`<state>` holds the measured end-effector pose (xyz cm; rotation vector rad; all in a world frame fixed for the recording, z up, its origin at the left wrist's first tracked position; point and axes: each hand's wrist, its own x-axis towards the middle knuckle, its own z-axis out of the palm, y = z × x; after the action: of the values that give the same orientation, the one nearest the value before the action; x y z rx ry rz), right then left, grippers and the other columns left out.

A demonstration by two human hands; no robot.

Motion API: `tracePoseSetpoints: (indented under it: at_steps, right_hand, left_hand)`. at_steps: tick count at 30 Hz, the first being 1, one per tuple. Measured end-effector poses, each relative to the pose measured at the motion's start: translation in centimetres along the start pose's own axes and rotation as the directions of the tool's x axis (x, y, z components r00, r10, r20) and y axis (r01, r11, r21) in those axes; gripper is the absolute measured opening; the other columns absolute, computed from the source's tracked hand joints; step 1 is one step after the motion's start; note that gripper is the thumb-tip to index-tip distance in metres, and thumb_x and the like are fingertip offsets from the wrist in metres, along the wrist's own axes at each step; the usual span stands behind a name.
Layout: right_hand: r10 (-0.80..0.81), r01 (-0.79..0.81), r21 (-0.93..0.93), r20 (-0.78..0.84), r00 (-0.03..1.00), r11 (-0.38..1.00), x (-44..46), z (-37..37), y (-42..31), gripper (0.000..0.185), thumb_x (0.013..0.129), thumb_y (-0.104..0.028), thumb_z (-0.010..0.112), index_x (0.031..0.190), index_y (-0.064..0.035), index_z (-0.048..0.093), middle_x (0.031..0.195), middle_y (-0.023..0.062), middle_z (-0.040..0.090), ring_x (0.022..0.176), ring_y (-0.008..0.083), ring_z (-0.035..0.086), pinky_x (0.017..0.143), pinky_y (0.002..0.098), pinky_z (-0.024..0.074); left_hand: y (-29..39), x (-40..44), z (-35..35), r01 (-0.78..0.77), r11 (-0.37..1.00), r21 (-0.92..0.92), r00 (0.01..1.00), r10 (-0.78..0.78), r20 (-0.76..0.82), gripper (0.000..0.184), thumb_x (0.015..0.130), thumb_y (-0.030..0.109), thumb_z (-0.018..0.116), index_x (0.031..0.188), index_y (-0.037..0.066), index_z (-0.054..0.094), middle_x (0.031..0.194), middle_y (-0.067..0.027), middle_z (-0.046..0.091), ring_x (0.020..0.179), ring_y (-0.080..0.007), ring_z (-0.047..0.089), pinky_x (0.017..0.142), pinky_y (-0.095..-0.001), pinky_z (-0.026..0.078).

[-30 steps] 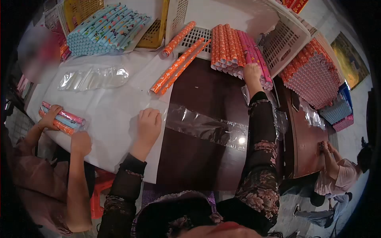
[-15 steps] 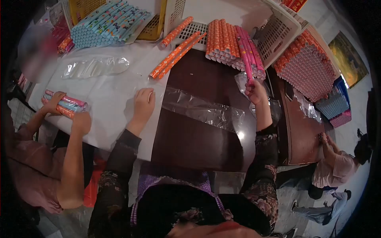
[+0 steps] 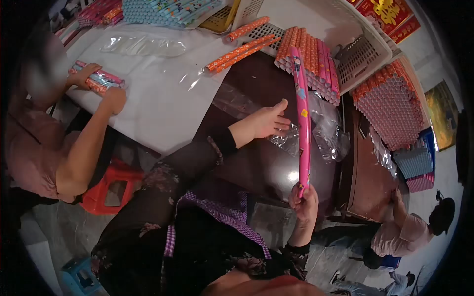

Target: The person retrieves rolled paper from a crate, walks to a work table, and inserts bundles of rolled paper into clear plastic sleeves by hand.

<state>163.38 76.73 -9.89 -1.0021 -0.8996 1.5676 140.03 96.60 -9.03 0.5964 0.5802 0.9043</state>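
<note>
Right hand point(image 3: 306, 206): your fingers are closed around the lower end of 1 pink roll point(image 3: 302, 116) with small multicoloured motifs. The roll stands lengthwise over the dark worktop point(image 3: 247, 165), its far end in front of the stacked rolls point(image 3: 296, 47), which are orange and pink.

Left hand point(image 3: 266, 122): yours, empty, thumb raised, fingers apart and slightly bent, fingertips pointing to the pink roll and just beside it; any contact is hard to tell.

Clear plastic film point(image 3: 287, 142): behind your left hand, on the worktop. Crumpled clear plastic point(image 3: 331, 138): right of the pink roll.

Orange rolls point(image 3: 242, 53): 3, lying where the white sheet point(image 3: 148, 106) and the dark surface meet, near the pale basket point(image 3: 363, 56).

Wrapped bundle point(image 3: 101, 80): pink, blue and orange rolls in clear wrap, under both hands of the co-worker point(image 3: 37, 148) at the left.

Writing: red hanging point(image 3: 387, 18), upper right, with gold characters, too distorted to read surely. Markings on the pink roll: printed motifs, too small to make out.
</note>
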Motion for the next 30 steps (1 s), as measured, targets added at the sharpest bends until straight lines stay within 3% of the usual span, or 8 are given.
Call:
tracePoseSetpoints:
  at_steps: [2,5,7,8,12,14,21,30]
  right_hand:
    - [0.078,-0.077,-0.019,0.044,0.996,0.997,-1.8,0.1,1.2,0.038,0.083,-0.035,0.059,0.093,0.0017,0.053,0.063,0.0039,0.046,0.05,0.0135,0.043,0.044,0.0285,0.0361]
    - [0.167,-0.168,-0.001,0.109,0.98,0.986,-3.3,1.7,2.4,0.041,0.08,-0.034,0.061,0.095,0.0032,0.055,0.065,0.0051,0.048,0.051,0.0143,0.045,0.044,0.0294,0.0372]
    - [0.228,-0.226,-0.036,0.249,0.941,0.973,-3.1,-1.2,2.9,0.048,0.084,-0.034,0.06,0.111,0.0057,0.054,0.078,0.0078,0.057,0.059,0.0157,0.054,0.052,0.0286,0.0439]
    - [0.249,-0.159,-0.295,0.301,0.92,0.942,-2.9,-1.4,2.5,0.054,0.086,-0.035,0.061,0.12,0.0057,0.05,0.088,0.0087,0.06,0.068,0.0157,0.056,0.059,0.0273,0.046]
    - [0.375,0.023,-0.694,0.415,0.829,0.719,0.7,0.8,-2.1,0.068,0.091,-0.034,0.063,0.14,0.0049,0.034,0.109,0.0095,0.061,0.09,0.0167,0.059,0.079,0.029,0.0484]
    - [0.06,0.309,-0.695,0.452,0.89,0.649,2.8,3.8,-1.7,0.068,0.091,-0.028,0.064,0.141,0.0038,0.031,0.11,0.0089,0.061,0.094,0.0194,0.058,0.082,0.0325,0.0484]
    - [0.146,0.149,-0.914,0.218,0.965,0.378,6.9,8.4,-0.9,0.043,0.09,-0.018,0.064,0.126,-0.0031,0.045,0.094,0.0188,0.062,0.086,0.0281,0.062,0.076,0.0385,0.0486]
    - [0.353,0.235,-0.948,0.299,0.887,0.214,7.1,8.0,-3.5,0.047,0.089,-0.016,0.063,0.131,-0.0064,0.042,0.101,0.0212,0.062,0.092,0.0377,0.062,0.077,0.0406,0.0483]
  left_hand:
    - [-1.7,1.2,0.0,0.03,0.933,-0.358,0.98,0.043,0.194,0.067,0.084,0.06,0.06,0.111,-0.001,0.054,0.11,-0.0175,0.061,0.101,-0.0314,0.061,0.087,-0.0479,0.051]
    - [-1.6,-0.3,0.1,-0.076,0.878,-0.473,0.986,0.138,0.097,0.043,0.083,0.052,0.068,0.095,0.011,0.057,0.075,-0.0051,0.06,0.068,-0.0225,0.061,0.071,-0.0434,0.053]
    - [-1.5,-1.1,-0.5,-0.104,0.895,-0.434,0.98,0.167,0.108,0.04,0.084,0.049,0.068,0.09,0.012,0.055,0.07,-0.0033,0.058,0.064,-0.0208,0.059,0.066,-0.0419,0.052]
    - [-1.5,-1.6,-0.7,-0.131,0.909,-0.397,0.973,0.194,0.123,0.037,0.085,0.047,0.069,0.084,0.013,0.053,0.065,-0.0014,0.055,0.06,-0.019,0.057,0.061,-0.0404,0.05]
    - [-1.3,-4.4,0.6,-0.207,0.924,-0.321,0.974,0.224,0.017,0.034,0.086,0.041,0.069,0.08,0.014,0.051,0.062,-0.0012,0.054,0.055,-0.0179,0.055,0.054,-0.0376,0.046]
    - [-1.7,-5.3,1.6,-0.358,0.912,-0.199,0.934,0.346,-0.092,0.03,0.088,0.037,0.069,0.081,0.014,0.051,0.063,-0.0016,0.053,0.053,-0.0181,0.054,0.052,-0.0369,0.046]
    - [1.4,-7.5,-0.9,-0.441,0.856,-0.269,0.89,0.379,-0.254,0.033,0.086,0.04,0.069,0.084,0.013,0.051,0.064,-0.0047,0.054,0.056,-0.0205,0.055,0.058,-0.0401,0.049]
    - [7.2,-9.5,-9.8,-0.658,0.698,-0.282,0.727,0.492,-0.479,0.029,0.088,0.038,0.068,0.085,0.014,0.051,0.064,-0.0008,0.052,0.056,-0.0164,0.051,0.057,-0.0394,0.048]
